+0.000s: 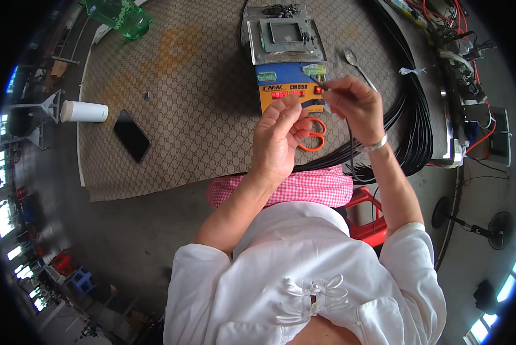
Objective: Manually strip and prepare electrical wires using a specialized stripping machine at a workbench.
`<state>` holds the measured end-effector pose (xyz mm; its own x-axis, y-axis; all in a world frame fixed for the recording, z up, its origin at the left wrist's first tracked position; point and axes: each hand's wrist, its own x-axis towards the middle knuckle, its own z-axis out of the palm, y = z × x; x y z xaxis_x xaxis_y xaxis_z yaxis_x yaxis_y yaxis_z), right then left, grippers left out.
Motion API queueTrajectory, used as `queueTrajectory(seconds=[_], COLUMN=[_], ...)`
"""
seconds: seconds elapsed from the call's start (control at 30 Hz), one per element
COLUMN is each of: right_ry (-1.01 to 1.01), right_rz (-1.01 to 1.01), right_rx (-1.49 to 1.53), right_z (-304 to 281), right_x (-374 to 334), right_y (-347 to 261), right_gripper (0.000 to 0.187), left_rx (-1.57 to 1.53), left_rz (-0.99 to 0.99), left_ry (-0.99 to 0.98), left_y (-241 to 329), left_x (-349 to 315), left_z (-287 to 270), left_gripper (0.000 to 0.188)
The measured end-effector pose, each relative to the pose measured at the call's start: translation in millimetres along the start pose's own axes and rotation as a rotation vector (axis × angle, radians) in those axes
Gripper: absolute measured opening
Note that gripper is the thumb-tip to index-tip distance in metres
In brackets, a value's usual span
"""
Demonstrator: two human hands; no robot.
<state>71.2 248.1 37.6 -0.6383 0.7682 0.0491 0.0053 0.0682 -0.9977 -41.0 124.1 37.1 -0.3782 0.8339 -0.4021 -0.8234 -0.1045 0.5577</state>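
My right hand (358, 106) pinches a black cable (351, 144) near its tip, and the rest of it hangs down past my wrist. Close by on the left is my left hand (276, 135), its fingers curled in toward the thumb; whatever they may hold is too small to make out. Both hands are raised in front of a blue and orange heating box (286, 72) with a lit red display and a metal top holding a square well (285, 33). Orange-handled scissors (317, 142) lie behind my left fingers, partly covered.
A thick bundle of black cables (416, 126) curves along the table's right side. A metal spoon (358, 68) lies beside the box. Leftward on the patterned table cover (194, 115) are a phone (132, 136), a white cup (85, 111) and a green bottle (123, 18).
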Motion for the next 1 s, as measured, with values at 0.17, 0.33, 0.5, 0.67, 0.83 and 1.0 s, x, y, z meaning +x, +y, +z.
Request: queueTrajectory(seconds=[0.17, 0.33, 0.5, 0.67, 0.83, 1.0], right_ry=[0.024, 0.08, 0.043, 0.02, 0.008, -0.006], right_rz=[-0.058, -0.302, -0.374, -0.373, -0.374, -0.38], right_rx=[-0.354, -0.71, -0.903, -0.986, -1.024, -1.032], right_z=[-8, -10, -5, -3, -1, -1], right_x=[46, 87, 109, 118, 122, 123], right_y=[-7, 8, 12, 16, 19, 19], right_gripper=[0.013, 0.013, 0.01, 0.008, 0.008, 0.009], left_rx=[0.025, 0.052, 0.038, 0.026, 0.029, 0.033], left_rz=[0.0, -0.012, -0.03, -0.047, -0.052, -0.055], left_ry=[-0.044, 0.024, 0.036, 0.042, 0.051, 0.056], left_y=[-6, -8, -10, -13, -13, -13], left_x=[4, 6, 9, 12, 13, 13], left_z=[-23, -28, -37, -43, -44, -44], left_gripper=[0.015, 0.016, 0.016, 0.016, 0.015, 0.015])
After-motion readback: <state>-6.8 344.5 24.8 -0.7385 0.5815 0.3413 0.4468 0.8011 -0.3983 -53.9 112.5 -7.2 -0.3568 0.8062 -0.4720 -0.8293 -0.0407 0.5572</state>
